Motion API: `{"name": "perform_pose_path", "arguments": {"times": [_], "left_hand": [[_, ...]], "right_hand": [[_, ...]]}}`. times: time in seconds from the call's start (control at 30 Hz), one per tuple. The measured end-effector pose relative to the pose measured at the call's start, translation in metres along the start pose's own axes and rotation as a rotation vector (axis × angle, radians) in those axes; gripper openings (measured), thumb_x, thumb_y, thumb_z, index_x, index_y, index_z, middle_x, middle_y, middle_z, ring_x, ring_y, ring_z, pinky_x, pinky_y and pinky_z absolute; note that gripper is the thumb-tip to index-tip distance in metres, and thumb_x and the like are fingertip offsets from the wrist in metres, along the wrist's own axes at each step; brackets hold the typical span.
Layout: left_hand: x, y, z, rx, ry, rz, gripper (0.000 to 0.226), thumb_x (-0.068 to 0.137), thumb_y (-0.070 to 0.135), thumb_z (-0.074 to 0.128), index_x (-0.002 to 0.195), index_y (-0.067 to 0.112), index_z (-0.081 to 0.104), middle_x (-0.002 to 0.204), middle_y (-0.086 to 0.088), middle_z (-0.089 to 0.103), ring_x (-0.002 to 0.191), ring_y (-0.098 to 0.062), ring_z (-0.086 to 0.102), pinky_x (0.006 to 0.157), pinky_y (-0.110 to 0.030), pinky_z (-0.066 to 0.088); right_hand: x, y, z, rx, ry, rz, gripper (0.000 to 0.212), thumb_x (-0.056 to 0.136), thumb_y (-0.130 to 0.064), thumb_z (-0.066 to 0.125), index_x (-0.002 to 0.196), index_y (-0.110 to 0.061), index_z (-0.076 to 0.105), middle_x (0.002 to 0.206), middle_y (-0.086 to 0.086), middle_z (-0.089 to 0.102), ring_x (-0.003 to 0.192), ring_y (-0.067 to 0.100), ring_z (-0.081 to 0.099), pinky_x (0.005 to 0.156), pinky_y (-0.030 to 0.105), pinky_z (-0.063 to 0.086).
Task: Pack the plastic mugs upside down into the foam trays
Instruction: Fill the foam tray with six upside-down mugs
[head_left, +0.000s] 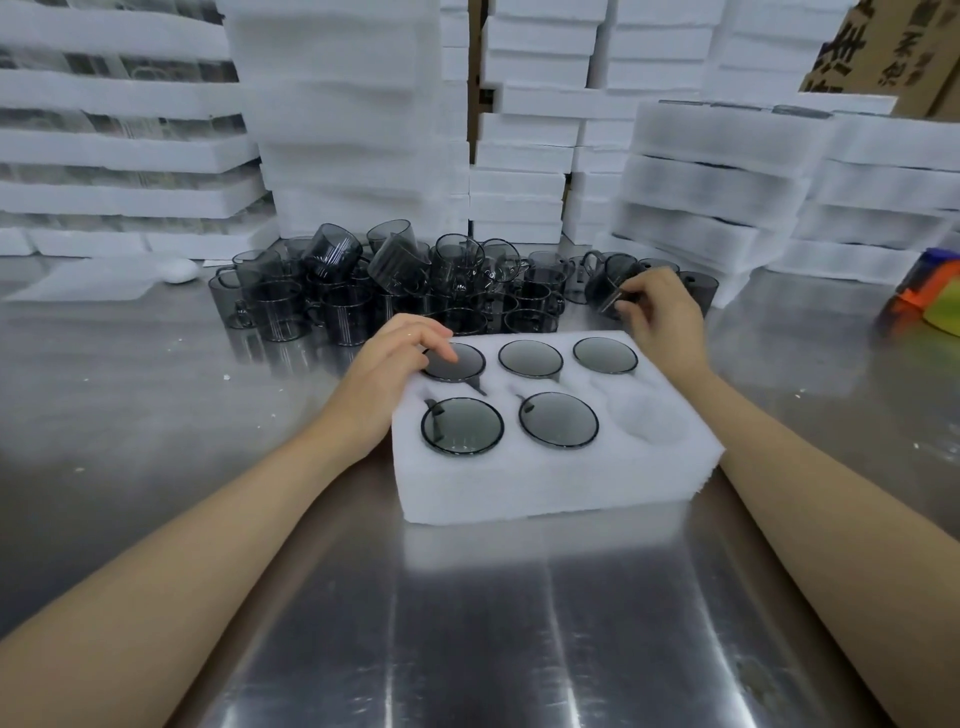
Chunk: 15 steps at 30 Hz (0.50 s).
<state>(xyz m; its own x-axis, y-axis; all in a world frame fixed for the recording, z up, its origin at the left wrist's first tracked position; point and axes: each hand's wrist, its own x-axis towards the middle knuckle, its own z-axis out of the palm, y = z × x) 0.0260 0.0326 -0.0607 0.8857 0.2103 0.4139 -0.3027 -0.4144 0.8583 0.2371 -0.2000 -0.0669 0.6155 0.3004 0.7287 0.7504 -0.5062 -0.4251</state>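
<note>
A white foam tray (545, 483) lies on the steel table in front of me. Several of its round pockets hold smoky grey plastic mugs upside down; the front right pocket (649, 415) is empty. My left hand (387, 374) rests on the tray's back left corner, its fingertips touching the upturned base of the back left mug (462, 364). Behind the tray's back right corner my right hand (662, 312) grips a tilted grey mug (605, 288) at its rim. A heap of loose grey mugs (374, 291) stands just behind the tray.
Tall stacks of white foam trays (353, 130) wall off the back of the table, with lower stacks (727, 197) at the right. A cardboard box (893, 47) is at the top right. An orange, blue and green object (930, 296) sits at the right edge.
</note>
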Motion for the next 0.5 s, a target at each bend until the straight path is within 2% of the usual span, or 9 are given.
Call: {"name": "perform_pose_path", "arguments": {"times": [0.07, 0.1, 0.13, 0.2, 0.27, 0.3, 0.37, 0.4, 0.5], "left_hand": [[-0.001, 0.001, -0.001, 0.007, 0.006, 0.004, 0.035, 0.089, -0.012, 0.036, 0.084, 0.007, 0.065, 0.115, -0.010, 0.056, 0.106, -0.003, 0.050, 0.096, -0.020, 0.036], [-0.001, 0.001, -0.001, 0.008, 0.007, 0.007, 0.035, 0.089, -0.012, 0.035, 0.085, 0.007, 0.065, 0.115, -0.010, 0.055, 0.106, -0.003, 0.050, 0.096, -0.020, 0.035], [-0.002, 0.001, -0.001, 0.010, 0.010, 0.005, 0.036, 0.089, -0.012, 0.035, 0.084, 0.008, 0.065, 0.115, -0.008, 0.056, 0.107, -0.003, 0.050, 0.097, -0.020, 0.035], [-0.002, 0.002, -0.001, 0.010, 0.015, -0.004, 0.037, 0.089, -0.013, 0.035, 0.084, 0.008, 0.065, 0.114, -0.007, 0.056, 0.107, -0.003, 0.050, 0.097, -0.021, 0.035], [-0.002, 0.002, -0.001, 0.015, 0.019, -0.008, 0.036, 0.090, -0.012, 0.035, 0.084, 0.007, 0.065, 0.115, -0.006, 0.056, 0.108, -0.002, 0.050, 0.098, -0.021, 0.035], [-0.002, 0.002, -0.001, 0.017, 0.020, -0.007, 0.035, 0.090, -0.012, 0.036, 0.084, 0.007, 0.065, 0.115, -0.007, 0.056, 0.107, -0.002, 0.050, 0.098, -0.020, 0.035], [-0.002, 0.002, -0.001, 0.017, 0.018, -0.002, 0.033, 0.090, -0.010, 0.037, 0.085, 0.006, 0.065, 0.116, -0.007, 0.056, 0.107, -0.001, 0.051, 0.097, -0.018, 0.035], [-0.003, 0.002, -0.001, 0.015, 0.017, 0.002, 0.032, 0.090, -0.008, 0.038, 0.085, 0.006, 0.065, 0.116, -0.007, 0.056, 0.107, -0.001, 0.051, 0.097, -0.018, 0.035], [-0.002, 0.001, -0.001, 0.009, 0.021, -0.001, 0.034, 0.090, -0.011, 0.037, 0.084, 0.007, 0.065, 0.116, -0.007, 0.056, 0.108, -0.003, 0.051, 0.099, -0.020, 0.034]], "right_hand": [[-0.006, -0.003, -0.005, 0.057, 0.054, 0.064, 0.013, 0.087, 0.006, 0.055, 0.099, 0.003, 0.059, 0.096, 0.010, 0.056, 0.083, 0.022, 0.056, 0.077, 0.021, 0.041], [-0.009, -0.004, -0.006, 0.078, 0.065, 0.099, 0.014, 0.087, 0.004, 0.056, 0.101, 0.003, 0.059, 0.095, 0.006, 0.055, 0.084, 0.022, 0.057, 0.076, 0.015, 0.041], [-0.011, -0.005, -0.008, 0.097, 0.075, 0.126, 0.014, 0.088, 0.001, 0.058, 0.101, 0.001, 0.059, 0.095, 0.003, 0.055, 0.084, 0.020, 0.057, 0.073, 0.009, 0.039], [-0.016, -0.009, -0.012, 0.124, 0.096, 0.147, 0.017, 0.085, -0.012, 0.068, 0.099, -0.006, 0.060, 0.094, -0.002, 0.055, 0.081, 0.012, 0.054, 0.070, 0.004, 0.039], [-0.017, -0.014, -0.021, 0.083, 0.096, 0.091, 0.024, 0.081, -0.023, 0.074, 0.095, -0.014, 0.057, 0.094, -0.005, 0.052, 0.081, 0.005, 0.048, 0.072, 0.010, 0.040], [-0.016, -0.018, -0.026, 0.029, 0.087, 0.032, 0.024, 0.081, -0.025, 0.074, 0.093, -0.015, 0.057, 0.094, -0.006, 0.051, 0.081, 0.005, 0.047, 0.073, 0.019, 0.043], [-0.013, -0.027, -0.037, -0.065, 0.082, -0.107, 0.021, 0.082, -0.024, 0.073, 0.090, -0.011, 0.058, 0.095, -0.002, 0.054, 0.080, 0.015, 0.051, 0.071, 0.037, 0.048], [-0.011, -0.032, -0.041, -0.105, 0.099, -0.189, 0.020, 0.082, -0.022, 0.073, 0.090, -0.008, 0.060, 0.097, 0.002, 0.057, 0.080, 0.021, 0.055, 0.067, 0.041, 0.050], [-0.006, -0.051, -0.051, -0.161, 0.185, -0.415, 0.019, 0.082, -0.020, 0.074, 0.085, -0.004, 0.064, 0.103, 0.008, 0.061, 0.076, 0.026, 0.058, 0.058, 0.037, 0.050]]}}
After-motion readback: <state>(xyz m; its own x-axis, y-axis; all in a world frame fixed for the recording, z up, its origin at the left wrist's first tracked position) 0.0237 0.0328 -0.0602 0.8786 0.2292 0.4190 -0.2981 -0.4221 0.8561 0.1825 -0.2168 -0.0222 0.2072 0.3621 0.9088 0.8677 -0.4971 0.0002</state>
